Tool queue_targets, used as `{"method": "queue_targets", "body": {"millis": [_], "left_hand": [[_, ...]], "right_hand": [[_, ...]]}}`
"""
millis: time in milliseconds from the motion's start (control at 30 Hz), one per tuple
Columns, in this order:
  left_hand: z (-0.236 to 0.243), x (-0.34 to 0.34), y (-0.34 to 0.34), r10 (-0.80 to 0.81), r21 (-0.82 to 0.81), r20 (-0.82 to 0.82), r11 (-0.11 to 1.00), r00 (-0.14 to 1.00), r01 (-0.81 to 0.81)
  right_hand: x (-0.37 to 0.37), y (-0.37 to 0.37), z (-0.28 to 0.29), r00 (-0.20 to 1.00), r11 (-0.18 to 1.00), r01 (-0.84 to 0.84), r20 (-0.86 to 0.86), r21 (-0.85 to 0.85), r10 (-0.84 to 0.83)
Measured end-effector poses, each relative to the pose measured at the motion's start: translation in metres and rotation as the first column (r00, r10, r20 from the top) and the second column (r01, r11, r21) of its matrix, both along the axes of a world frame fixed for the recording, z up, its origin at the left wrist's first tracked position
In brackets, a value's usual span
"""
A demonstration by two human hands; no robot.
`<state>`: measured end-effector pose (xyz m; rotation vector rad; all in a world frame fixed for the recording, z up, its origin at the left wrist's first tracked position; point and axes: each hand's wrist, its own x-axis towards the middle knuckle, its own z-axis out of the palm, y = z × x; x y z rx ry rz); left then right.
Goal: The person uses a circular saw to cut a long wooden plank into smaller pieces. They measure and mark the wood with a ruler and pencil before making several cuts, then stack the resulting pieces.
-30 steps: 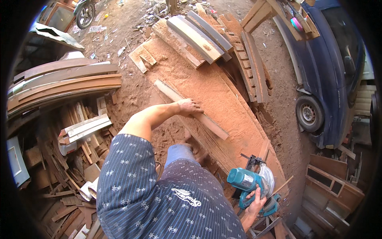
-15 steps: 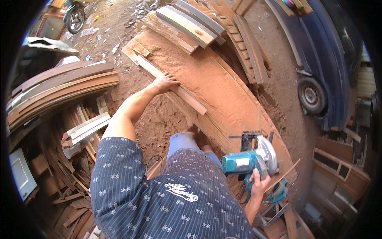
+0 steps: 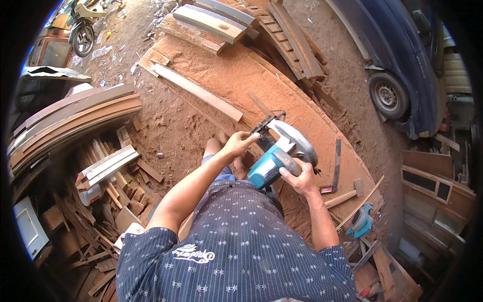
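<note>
My right hand is wrapped around the rear handle of a teal circular saw with a silver blade guard, tilted at the near edge of the work board. My left hand has its fingers closed on the front edge of the saw's dark base plate; the fingertips are partly hidden. A thin, blurred brown sliver shows just beyond the saw's front. Left of the saw, a pale wood strip lies along the edge of the sawdust-covered board, touched by neither hand.
A carpenter's square and a hammer lie at the board's right end. Below them is another teal power tool. Planks are stacked at left, above scrap wood. A blue vehicle stands at right.
My left hand has left the wood strip and come to the saw's base plate. My right hand has brought the saw leftward from the board's right end, uncovering the square and hammer.
</note>
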<state>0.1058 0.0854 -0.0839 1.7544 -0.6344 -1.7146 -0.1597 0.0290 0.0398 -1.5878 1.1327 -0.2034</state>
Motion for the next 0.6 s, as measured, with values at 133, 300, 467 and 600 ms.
{"method": "queue_targets", "body": {"millis": [133, 300, 467, 600], "left_hand": [[-0.010, 0.010, 0.009, 0.126, 0.057, 0.081, 0.990, 0.989, -0.131], [-0.033, 0.030, 0.021, 0.193, 0.036, 0.194, 0.978, 0.962, -0.203], [-0.045, 0.041, 0.027, 0.225, -0.006, 0.327, 0.972, 0.918, -0.236], [-0.036, 0.045, 0.025, 0.227, 0.043, 0.293, 0.967, 0.929, -0.250]], "right_hand": [[0.012, -0.004, -0.018, 0.995, 0.995, -0.095, -0.018, 0.007, 0.095], [0.043, -0.006, -0.049, 0.985, 0.982, -0.171, -0.008, -0.078, 0.171], [0.061, -0.006, -0.056, 0.977, 0.970, -0.211, -0.038, -0.119, 0.208], [0.065, -0.007, -0.063, 0.975, 0.965, -0.222, -0.026, -0.138, 0.220]]}}
